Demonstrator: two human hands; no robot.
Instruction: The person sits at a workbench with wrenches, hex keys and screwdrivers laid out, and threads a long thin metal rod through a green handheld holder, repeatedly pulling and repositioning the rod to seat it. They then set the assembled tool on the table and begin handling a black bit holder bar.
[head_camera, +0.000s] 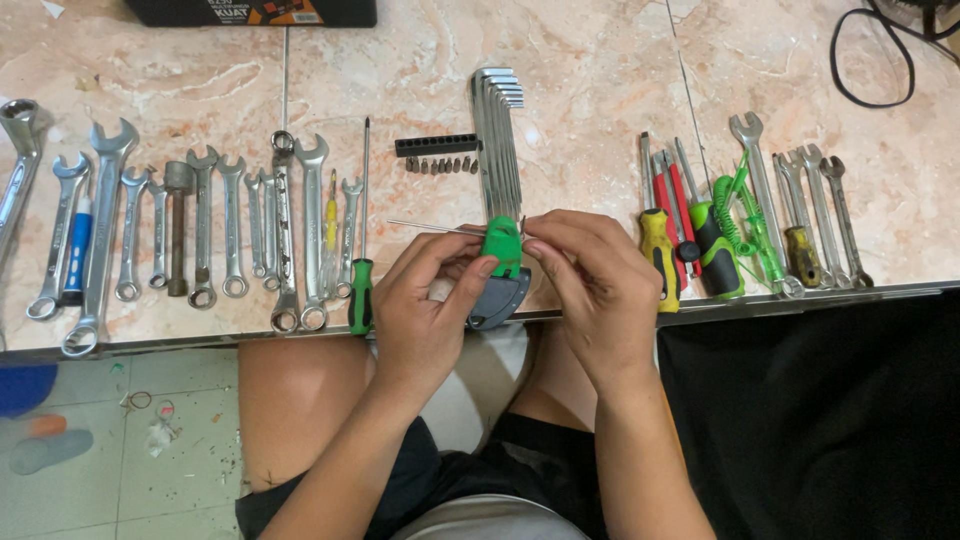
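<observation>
There is one view only, from a camera worn on the person's head, looking steeply down and forward over the near edge of a marble counter (600, 60). It sits close: the forearms rise from the bottom of the frame, and the left hand (425, 300) and right hand (590, 285) meet near the middle, right over that near edge. The counter's far edge and both side ends lie beyond the frame. Below the near edge the view takes in the person's knees and a strip of tiled floor (120, 440) at lower left.
</observation>
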